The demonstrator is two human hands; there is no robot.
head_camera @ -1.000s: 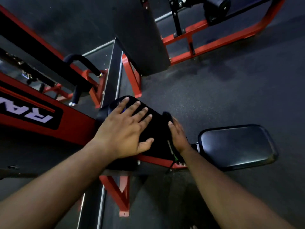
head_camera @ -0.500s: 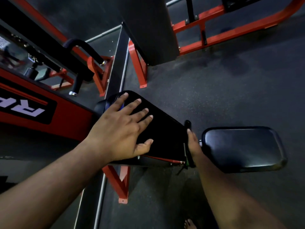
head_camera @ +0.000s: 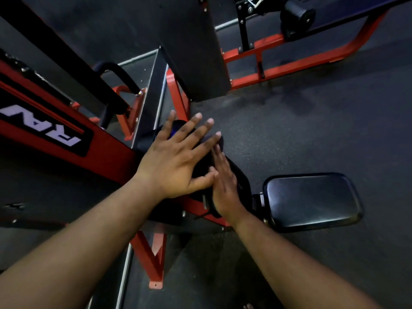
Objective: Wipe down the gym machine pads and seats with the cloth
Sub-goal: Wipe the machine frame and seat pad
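1. Flooring (head_camera: 312, 130) of dark speckled rubber lies under everything and fills the space beyond the fingers of both hands.
2. Framework (head_camera: 107, 157) of red steel, carrying a black panel with white letters, runs to the left of the left fingers; a dark upright slab (head_camera: 196, 41) stands beyond the fingertips.
3. Seat (head_camera: 312, 199), black and glossy with rounded corners, sits to the right of the right fingers, apart from them and level.
4. Pad (head_camera: 234, 172), black and tilted, lies directly beneath both sets of fingers; only its right edge and a dark strip between the hands show.
5. Handle (head_camera: 120, 74), a curved black bar, rises beyond and left of the left fingers.
6. Left hand (head_camera: 171, 161) rests palm-down on the pad, its fingers (head_camera: 189, 128) straight and spread wide, the thumb angled toward the right hand and touching it.
7. Right hand (head_camera: 225, 186) lies flat along the pad's right side, its fingers (head_camera: 219, 157) straight and close together, pointing toward the left little finger.
8. Cloth (head_camera: 172, 132): a small bluish patch shows between the left index and middle fingers, under that hand; whether this is the cloth, and how much of it lies there, cannot be told in the dim light.
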